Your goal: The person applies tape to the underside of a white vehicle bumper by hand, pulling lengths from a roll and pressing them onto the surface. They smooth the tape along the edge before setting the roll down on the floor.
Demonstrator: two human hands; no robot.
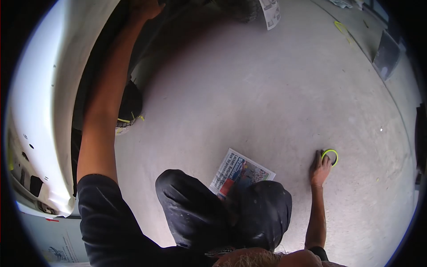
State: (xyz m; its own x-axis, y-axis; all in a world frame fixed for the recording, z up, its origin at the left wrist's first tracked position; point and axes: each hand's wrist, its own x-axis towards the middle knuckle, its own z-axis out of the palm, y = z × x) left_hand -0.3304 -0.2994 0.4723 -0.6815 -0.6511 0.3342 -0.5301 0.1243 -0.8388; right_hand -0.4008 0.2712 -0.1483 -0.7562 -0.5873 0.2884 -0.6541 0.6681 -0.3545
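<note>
The likeliest trouble, as I judge it, is at my right hand (321, 168), down by the floor (249, 102) and well out to my right: the yellow-green ring (337, 157) there, which looks like a roll of tape, sits only at the ends of my fingers, so a loose pinch on its thin rim could let it slip and roll away across the bare concrete. Reaching opposite ways is another risk; with my left hand (147, 9) stretched far forward beside the white panel (40, 84) and my knees bent in a crouch, I could lose balance or knock an arm on that panel's edge. The newspaper (244, 171) lies on the floor partly behind my knees in this view, and a foot set on it could slide. As for the grip, my right fingers are partly curled, thumb a little apart, and they meet the ring on its near left side; whether they clasp it firmly or just touch it, and whether it rests on the floor, I can't make out. My left hand is in shadow at the upper edge, so how far its fingers are spread, and what they touch, doesn't show
</note>
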